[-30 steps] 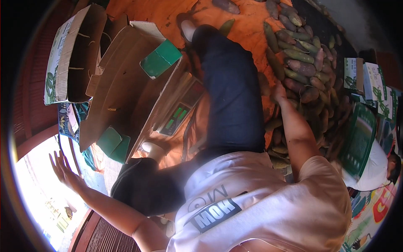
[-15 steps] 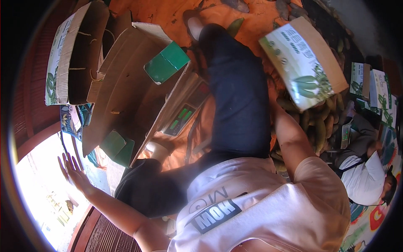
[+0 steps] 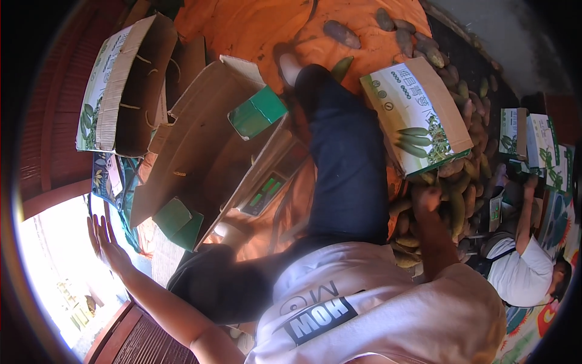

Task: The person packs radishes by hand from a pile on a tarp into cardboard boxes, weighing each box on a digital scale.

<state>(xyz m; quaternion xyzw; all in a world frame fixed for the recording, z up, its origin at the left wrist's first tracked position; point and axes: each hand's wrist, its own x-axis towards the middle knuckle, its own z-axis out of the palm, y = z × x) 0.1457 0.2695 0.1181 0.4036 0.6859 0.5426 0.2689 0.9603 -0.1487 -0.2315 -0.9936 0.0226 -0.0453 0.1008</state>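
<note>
My left hand (image 3: 107, 244) is raised at the left, fingers apart, with nothing in it. It is beside the lower edge of a large open cardboard box (image 3: 200, 130) with green flaps inside. My right hand (image 3: 428, 199) reaches to a pile of long green-brown radishes (image 3: 458, 209). Its fingers are blurred, so whether it grips a radish is unclear. Just above that hand, a closed-looking carton (image 3: 418, 115) with a white and green printed face lies tilted against the pile, beside my right leg.
A digital scale (image 3: 262, 193) with green digits sits beside the open box. Another open carton (image 3: 118, 91) stands at the far left. Radishes lie on the orange sheet (image 3: 267, 30) beyond my legs. At the right, a person (image 3: 521, 267) works near several cartons (image 3: 541, 139).
The printed carton has shifted left and down. My right hand, earlier hidden behind it, now shows below it at the radish pile. The left hand stays raised.
</note>
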